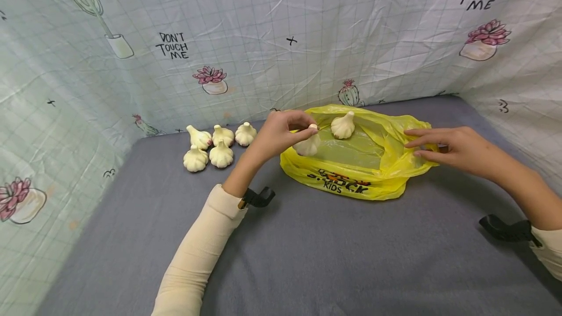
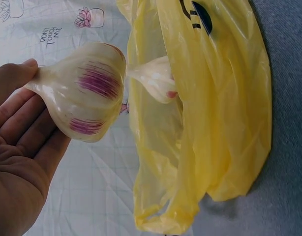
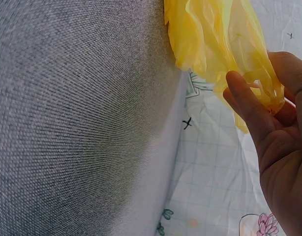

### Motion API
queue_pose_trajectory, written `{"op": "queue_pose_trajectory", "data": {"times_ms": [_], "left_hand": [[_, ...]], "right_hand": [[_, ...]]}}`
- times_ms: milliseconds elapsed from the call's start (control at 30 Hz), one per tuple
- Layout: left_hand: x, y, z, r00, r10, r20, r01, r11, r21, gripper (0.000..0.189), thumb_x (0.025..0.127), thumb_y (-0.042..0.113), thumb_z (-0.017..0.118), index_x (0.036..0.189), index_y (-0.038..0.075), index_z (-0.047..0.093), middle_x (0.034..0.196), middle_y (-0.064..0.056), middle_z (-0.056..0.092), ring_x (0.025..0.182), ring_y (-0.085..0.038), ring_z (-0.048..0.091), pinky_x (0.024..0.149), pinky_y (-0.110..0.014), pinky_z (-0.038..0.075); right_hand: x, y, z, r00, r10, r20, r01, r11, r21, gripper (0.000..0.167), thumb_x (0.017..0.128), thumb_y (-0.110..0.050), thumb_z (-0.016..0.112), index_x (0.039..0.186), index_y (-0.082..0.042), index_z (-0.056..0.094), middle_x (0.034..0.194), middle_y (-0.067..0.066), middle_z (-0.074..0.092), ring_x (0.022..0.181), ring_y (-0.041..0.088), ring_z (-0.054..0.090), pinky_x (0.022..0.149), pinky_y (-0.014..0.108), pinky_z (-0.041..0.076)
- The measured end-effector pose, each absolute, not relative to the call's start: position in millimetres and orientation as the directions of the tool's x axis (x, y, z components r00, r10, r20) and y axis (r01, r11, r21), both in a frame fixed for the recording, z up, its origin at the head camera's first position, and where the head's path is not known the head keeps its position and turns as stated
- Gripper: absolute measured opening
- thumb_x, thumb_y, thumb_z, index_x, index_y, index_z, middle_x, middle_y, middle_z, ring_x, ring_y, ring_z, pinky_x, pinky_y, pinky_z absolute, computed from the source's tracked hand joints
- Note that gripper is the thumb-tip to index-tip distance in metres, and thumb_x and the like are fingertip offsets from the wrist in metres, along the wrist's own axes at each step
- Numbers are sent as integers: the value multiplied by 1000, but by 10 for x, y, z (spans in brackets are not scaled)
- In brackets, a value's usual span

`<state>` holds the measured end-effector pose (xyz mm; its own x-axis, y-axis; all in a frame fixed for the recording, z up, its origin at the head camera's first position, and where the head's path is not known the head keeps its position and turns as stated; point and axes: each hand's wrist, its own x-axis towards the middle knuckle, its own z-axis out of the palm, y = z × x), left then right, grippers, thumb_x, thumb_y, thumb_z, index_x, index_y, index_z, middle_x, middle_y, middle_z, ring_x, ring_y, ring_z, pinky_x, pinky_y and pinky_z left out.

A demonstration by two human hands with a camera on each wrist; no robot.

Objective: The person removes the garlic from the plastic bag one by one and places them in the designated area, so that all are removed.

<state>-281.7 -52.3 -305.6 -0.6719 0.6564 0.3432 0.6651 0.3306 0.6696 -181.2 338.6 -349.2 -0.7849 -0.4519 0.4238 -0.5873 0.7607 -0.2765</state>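
My left hand [image 1: 281, 133] pinches a garlic bulb [image 1: 309, 145] by its stem, over the left side of an open yellow plastic bag [image 1: 303, 170]. Purple streaks mark this bulb's side in the left wrist view. Another garlic bulb [image 1: 342, 127] sits inside the bag toward its back, stem up. At the bag's right end, my right hand [image 1: 461, 149] holds the bag's gathered edge between thumb and fingers, clearer in the right wrist view, where the thin plastic [image 3: 210, 39] stretches away from the fingertips.
Several garlic bulbs [image 1: 221, 154] stand grouped on the grey cloth surface [image 1: 307, 257], left of the bag. A printed curtain [image 1: 263, 28] with potted plants and lettering hangs behind and along the sides. Black straps [image 1: 259, 197] circle both wrists.
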Motion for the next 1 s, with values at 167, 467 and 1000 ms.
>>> {"op": "queue_pose_trajectory", "data": {"times_ms": [167,467,1000], "left_hand": [[-2807,-607,-3061,-675,643,361,672,336,660,16,97,19,72,107,6,76,99,-2,77,94,-10,72,89,-25,56],[-2784,-779,-3082,-679,624,386,683,346,643,13,97,18,72,104,7,77,98,-2,76,93,-11,72,90,-27,56],[-2719,-1055,-3146,-703,582,409,683,392,617,14,97,19,73,106,9,76,99,1,75,95,-10,71,92,-31,56]], "right_hand": [[-1804,3388,-3504,-786,-446,428,-583,766,-272,35,81,-5,84,111,-23,80,133,-8,66,74,-1,51,57,16,36],[-1790,3393,-3519,-801,-427,419,-564,773,-291,34,81,-5,83,110,-23,80,134,-14,64,75,0,50,58,16,36],[-1785,3395,-3558,-815,-419,400,-548,782,-297,34,83,-6,83,112,-23,79,136,-17,61,74,-2,52,59,17,37]]}}
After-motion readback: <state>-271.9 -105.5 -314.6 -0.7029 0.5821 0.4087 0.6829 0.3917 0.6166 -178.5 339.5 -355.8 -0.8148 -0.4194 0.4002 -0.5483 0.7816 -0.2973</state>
